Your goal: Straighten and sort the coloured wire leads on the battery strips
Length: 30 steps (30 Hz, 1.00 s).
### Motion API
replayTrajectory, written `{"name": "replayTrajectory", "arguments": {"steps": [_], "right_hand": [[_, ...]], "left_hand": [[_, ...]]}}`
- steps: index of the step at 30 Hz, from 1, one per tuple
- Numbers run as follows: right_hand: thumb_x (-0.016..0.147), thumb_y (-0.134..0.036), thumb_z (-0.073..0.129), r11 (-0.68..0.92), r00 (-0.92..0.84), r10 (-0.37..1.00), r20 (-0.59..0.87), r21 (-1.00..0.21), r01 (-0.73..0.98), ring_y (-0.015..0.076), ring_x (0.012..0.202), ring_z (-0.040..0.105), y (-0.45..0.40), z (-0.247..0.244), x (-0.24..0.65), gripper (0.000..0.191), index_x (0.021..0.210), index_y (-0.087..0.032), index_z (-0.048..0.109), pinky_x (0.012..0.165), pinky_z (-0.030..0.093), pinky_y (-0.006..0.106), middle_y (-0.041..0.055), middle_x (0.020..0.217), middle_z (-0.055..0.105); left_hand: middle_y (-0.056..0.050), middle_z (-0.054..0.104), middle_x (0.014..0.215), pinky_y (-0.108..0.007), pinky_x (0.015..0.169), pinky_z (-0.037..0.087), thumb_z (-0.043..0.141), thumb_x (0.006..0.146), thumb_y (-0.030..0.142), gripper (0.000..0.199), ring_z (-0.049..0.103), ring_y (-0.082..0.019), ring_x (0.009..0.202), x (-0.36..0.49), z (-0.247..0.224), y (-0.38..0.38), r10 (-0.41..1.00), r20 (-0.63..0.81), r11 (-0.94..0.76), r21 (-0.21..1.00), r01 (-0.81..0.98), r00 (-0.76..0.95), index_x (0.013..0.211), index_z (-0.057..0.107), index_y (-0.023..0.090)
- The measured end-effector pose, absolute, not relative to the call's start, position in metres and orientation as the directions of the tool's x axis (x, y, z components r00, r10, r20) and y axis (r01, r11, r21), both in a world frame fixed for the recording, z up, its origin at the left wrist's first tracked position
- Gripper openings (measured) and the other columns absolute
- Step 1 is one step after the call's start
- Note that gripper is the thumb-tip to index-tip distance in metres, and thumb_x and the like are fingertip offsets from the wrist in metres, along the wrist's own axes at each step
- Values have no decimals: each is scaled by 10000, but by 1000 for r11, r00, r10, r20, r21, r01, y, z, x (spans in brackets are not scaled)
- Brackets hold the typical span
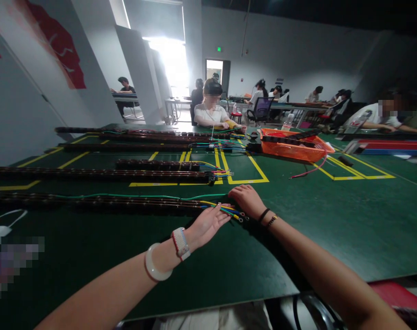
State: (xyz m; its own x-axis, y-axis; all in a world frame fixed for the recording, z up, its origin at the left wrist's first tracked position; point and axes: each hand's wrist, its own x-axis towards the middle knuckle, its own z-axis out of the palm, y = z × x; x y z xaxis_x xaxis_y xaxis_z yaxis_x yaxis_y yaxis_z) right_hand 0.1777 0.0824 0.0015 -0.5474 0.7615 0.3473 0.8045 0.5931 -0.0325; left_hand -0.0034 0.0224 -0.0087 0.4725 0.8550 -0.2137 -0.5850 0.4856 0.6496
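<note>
A long dark cable bundle (126,204) lies across the green table, with yellow, blue and green wires ending in ring terminals (241,219) at its right end. My left hand (208,222) is open, palm turned up, its fingers beside and against these wire ends. Just above and to the right, the fingers of my right hand (248,199) are closed round the right end of a loose green wire (160,196) that runs along the top of the bundle. The very tip of that wire is hidden by the fingers.
More dark bundles (160,174) lie farther back on the green table (332,220), among yellow tape outlines. An orange basket (287,150) holding dark pieces stands at the back right. A person (211,110) sits across the table. A white strap lies at the left edge.
</note>
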Motion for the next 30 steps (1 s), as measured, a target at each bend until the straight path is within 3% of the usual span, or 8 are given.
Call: {"name": "replayTrajectory", "arguments": {"steps": [4, 9, 16, 22, 30], "right_hand": [[920, -164, 473, 593, -509, 772, 380, -146, 792, 166, 941, 577, 94, -12, 181, 201, 1007, -180, 653, 876, 369, 298, 48, 974, 677], [921, -248, 495, 683, -547, 708, 447, -236, 691, 155, 918, 579, 89, -4, 189, 186, 974, -167, 654, 862, 383, 283, 52, 961, 667], [909, -447, 482, 734, -672, 650, 356, -62, 677, 147, 748, 503, 63, 22, 187, 379, 698, -167, 625, 793, 313, 296, 30, 704, 599], [907, -414, 505, 776, -741, 617, 267, -48, 629, 134, 723, 496, 64, 18, 184, 349, 691, -167, 623, 755, 284, 276, 19, 692, 598], [905, -382, 527, 682, -635, 689, 351, -16, 731, 137, 736, 515, 74, 15, 188, 300, 722, -164, 621, 735, 290, 265, 19, 721, 610]], "left_hand": [[-184, 588, 1202, -412, 1058, 366, 484, 893, 161, 198, 538, -237, 1156, -3, -2, 20, 854, -240, 493, 657, -571, 462, 1008, 612, 63], [-187, 581, 1211, -411, 1059, 363, 477, 894, 157, 214, 533, -236, 1164, -4, -2, 21, 849, -250, 503, 651, -569, 465, 1042, 602, 65], [-171, 618, 1138, -389, 1034, 396, 512, 880, 172, 176, 574, -215, 1101, -5, -14, 25, 857, -226, 482, 668, -567, 463, 1002, 600, 81], [-170, 641, 1076, -394, 1037, 392, 471, 895, 143, 152, 588, -210, 1081, -2, -8, 23, 860, -266, 492, 657, -571, 435, 954, 594, 76], [-172, 642, 1057, -416, 1024, 397, 488, 892, 173, 167, 607, -217, 1031, -2, 2, 17, 857, -278, 497, 668, -554, 433, 971, 592, 69]]}}
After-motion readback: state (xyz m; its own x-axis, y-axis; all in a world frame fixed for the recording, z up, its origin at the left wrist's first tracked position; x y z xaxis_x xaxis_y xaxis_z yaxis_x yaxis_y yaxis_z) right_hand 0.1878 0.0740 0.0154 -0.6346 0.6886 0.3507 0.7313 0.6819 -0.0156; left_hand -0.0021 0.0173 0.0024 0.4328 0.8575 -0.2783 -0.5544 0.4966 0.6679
